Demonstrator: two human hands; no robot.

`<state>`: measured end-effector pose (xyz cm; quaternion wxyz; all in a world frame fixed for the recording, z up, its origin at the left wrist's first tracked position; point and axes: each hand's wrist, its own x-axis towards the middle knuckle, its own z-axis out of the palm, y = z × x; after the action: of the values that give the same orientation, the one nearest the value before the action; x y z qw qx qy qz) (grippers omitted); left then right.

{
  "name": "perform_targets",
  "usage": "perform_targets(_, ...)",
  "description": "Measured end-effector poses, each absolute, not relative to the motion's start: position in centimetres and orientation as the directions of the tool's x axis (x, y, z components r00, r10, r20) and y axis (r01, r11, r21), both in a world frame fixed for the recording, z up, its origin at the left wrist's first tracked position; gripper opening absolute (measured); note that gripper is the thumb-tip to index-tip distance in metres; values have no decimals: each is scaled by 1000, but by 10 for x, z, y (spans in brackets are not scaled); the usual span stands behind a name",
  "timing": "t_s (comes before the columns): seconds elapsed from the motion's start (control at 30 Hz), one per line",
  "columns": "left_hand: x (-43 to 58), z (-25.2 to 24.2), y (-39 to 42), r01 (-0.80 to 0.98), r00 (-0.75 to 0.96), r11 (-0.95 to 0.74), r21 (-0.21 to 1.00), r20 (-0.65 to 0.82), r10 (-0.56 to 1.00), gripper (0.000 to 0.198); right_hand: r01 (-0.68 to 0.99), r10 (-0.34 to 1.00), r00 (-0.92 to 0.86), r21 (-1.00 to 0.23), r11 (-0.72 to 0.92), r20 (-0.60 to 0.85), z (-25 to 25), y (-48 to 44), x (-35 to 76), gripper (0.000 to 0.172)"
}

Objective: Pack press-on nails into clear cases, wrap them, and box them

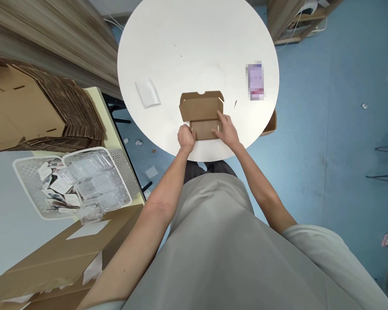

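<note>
A small brown cardboard box [202, 110] lies unfolded near the front edge of the round white table [210, 51], its lid tilted back and its tray towards me. My left hand [186, 137] is closed around the left side of the tray, the thumb at the inner edge. At the right side is my right hand [226, 129], its thumb and forefinger spread apart and touching the box near the side wall and the lid's fold. Part of the tray's right side is hidden by that hand.
On the table lie a clear plastic sleeve [148, 93] and a blurred purple packet [255, 81]. A stack of flat cardboard [29, 107] and white baskets [121, 183] occupy the left side table. Below right, another brown box [270, 124] peeks past the tabletop.
</note>
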<state>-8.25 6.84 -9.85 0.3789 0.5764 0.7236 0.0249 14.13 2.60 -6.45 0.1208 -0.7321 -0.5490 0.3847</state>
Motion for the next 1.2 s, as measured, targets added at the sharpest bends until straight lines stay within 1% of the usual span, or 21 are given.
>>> perform_targets(0.07, -82, -96, 69, 828, -49, 328, 454, -525, 850, 18, 679, 891, 272, -584, -445, -364, -69, 16, 152, 78)
perform_targets(0.13, -81, -94, 70, 853, -45, 307, 422, -527, 849, 15, 638, 831, 395, -534, -554, -391, -77, 7, 161, 59)
perform_targets(0.23, -79, -89, 71, 880, -39, 280, 383, -530, 847, 13, 625, 771, 438, -460, -631, -463, -89, -1, 165, 27)
perform_targets(0.27, -79, -88, 72, 884, -38, 277, 377, -532, 846, 12, 632, 769, 437, -450, -632, -467, -91, -2, 163, 18)
perform_targets(0.3, -78, -87, 72, 886, -38, 275, 373, -534, 845, 12, 638, 773, 434, -448, -626, -463, -91, -3, 160, 13)
perform_targets(0.43, -75, -82, 71, 887, -51, 282, 367, -529, 847, 12, 655, 801, 387, -475, -588, -457, -83, -7, 139, 16)
perform_targets(0.53, -74, -82, 71, 872, -71, 308, 380, -524, 849, 13, 703, 829, 328, -469, -535, -454, -76, -10, 118, 18)
perform_targets(0.6, -74, -82, 70, 856, -78, 323, 404, -516, 853, 15, 731, 855, 295, -476, -490, -427, -74, -13, 106, 24)
perform_targets(0.7, -74, -83, 69, 844, -83, 331, 422, -507, 858, 17, 745, 882, 281, -494, -448, -378, -75, -16, 98, 38)
perform_targets(0.8, -73, -84, 68, 839, -94, 341, 424, -504, 858, 16, 728, 879, 292, -509, -460, -376, -79, -15, 103, 45)
perform_targets(0.87, -72, -84, 68, 837, -101, 346, 424, -502, 859, 16, 686, 873, 306, -547, -479, -381, -81, -14, 111, 49)
perform_targets(1.0, -73, -87, 68, 831, -99, 349, 434, -502, 859, 15, 514, 853, 364, -684, -519, -374, -89, -7, 124, 46)
perform_targets(1.07, -74, -89, 69, 821, -92, 352, 449, -505, 858, 16, 428, 834, 390, -725, -540, -391, -94, -1, 128, 42)
perform_targets(1.13, -75, -91, 69, 818, -77, 344, 461, -504, 860, 17, 391, 817, 391, -727, -564, -423, -99, 4, 129, 35)
perform_targets(1.2, -76, -91, 70, 825, -56, 325, 461, -507, 860, 19, 409, 799, 389, -691, -595, -458, -104, 8, 129, 27)
